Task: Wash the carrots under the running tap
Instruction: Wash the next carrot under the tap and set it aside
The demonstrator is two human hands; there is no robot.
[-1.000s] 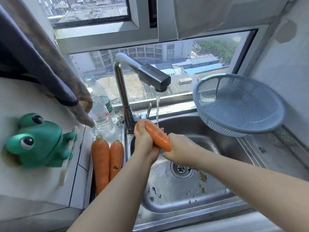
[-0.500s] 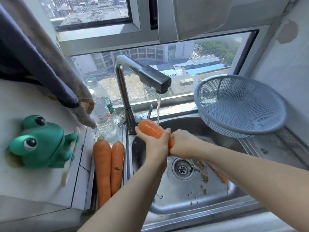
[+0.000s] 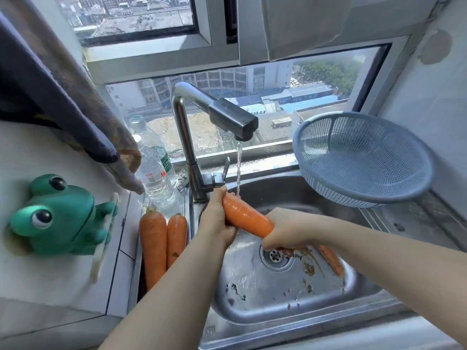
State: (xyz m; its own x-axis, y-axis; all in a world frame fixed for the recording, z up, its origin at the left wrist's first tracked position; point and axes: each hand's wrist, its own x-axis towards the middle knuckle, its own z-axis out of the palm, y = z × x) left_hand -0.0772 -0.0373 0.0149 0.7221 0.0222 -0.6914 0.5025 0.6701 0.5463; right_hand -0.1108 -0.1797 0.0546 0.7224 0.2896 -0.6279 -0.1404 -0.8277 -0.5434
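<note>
Four carrots, counted. Pair [image 3: 153, 246] on the ledge left of the sink [image 3: 265, 332], side by side, lengthwise near to far, untouched. Left hand [image 3: 217, 218] clamped round the far end of the held carrot [image 3: 246, 217], right hand [image 3: 285, 228] round its near end. Long axis slanting far left to near right, far end under the stream [image 3: 238, 170] of the one tap [image 3: 227, 117]. Fourth carrot [image 3: 331, 260] in the basin at right, partly under the right forearm. Needs, likely, sliding along that axis to wet the rest.

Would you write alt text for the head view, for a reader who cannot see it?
A left hand and a right hand hold a carrot under the running tap above a steel sink. Two more carrots lie left of the sink; a blue colander sits to its right.
</note>
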